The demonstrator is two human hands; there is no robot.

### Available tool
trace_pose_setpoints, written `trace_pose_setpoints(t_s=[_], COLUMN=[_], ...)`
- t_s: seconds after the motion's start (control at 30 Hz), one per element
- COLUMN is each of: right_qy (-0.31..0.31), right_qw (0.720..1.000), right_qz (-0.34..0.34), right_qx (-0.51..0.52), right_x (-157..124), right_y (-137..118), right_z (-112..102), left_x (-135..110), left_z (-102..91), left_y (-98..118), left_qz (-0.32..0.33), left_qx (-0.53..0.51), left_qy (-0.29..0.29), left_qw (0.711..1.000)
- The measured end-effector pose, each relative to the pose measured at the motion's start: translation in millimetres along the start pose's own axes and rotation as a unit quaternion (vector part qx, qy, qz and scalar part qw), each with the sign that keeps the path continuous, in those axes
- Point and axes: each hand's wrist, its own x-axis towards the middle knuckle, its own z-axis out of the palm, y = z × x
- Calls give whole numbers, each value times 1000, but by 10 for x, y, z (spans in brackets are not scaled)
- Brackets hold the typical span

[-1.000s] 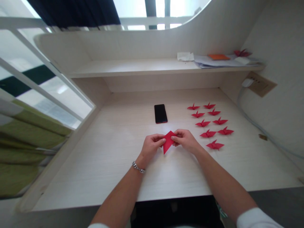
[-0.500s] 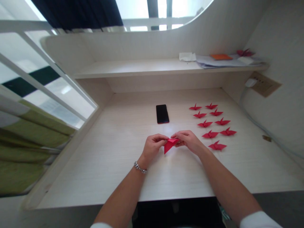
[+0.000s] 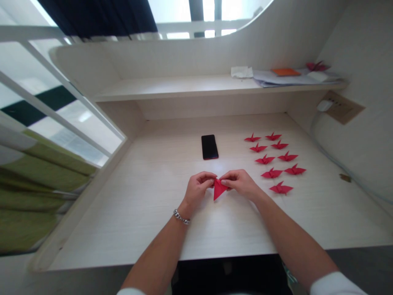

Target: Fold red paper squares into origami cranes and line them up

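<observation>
Left hand: thumb and fingers pinched together on the left edge of the red paper. Right hand: thumb and fingers likewise closed on its right side. The paper sits between the hands, point toward the person; whether it touches the desk cannot be told.

Count: one paper in hand; nine red birds on the desk, in two columns, five left and four right; one phone; one bracelet, left wrist.

Edges: front edge crosses below both forearms, near the person. The shelf overhangs the back. Bare desk extends well to the left of the left hand. Phone lies just beyond the hands; birds stand right of the right hand, apart from it.
</observation>
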Motion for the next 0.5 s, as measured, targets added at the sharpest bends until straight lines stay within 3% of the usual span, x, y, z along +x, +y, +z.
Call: trace_pose_setpoints(t_s=[0.5], right_qy=[-27], right_qw=[999], right_qz=[5], right_qx=[-31], right_x=[3], right_y=[26], right_z=[9], left_x=[9], left_z=[14], left_y=[-50], left_qz=[9], left_qx=[38], left_qy=[2], left_qw=[999])
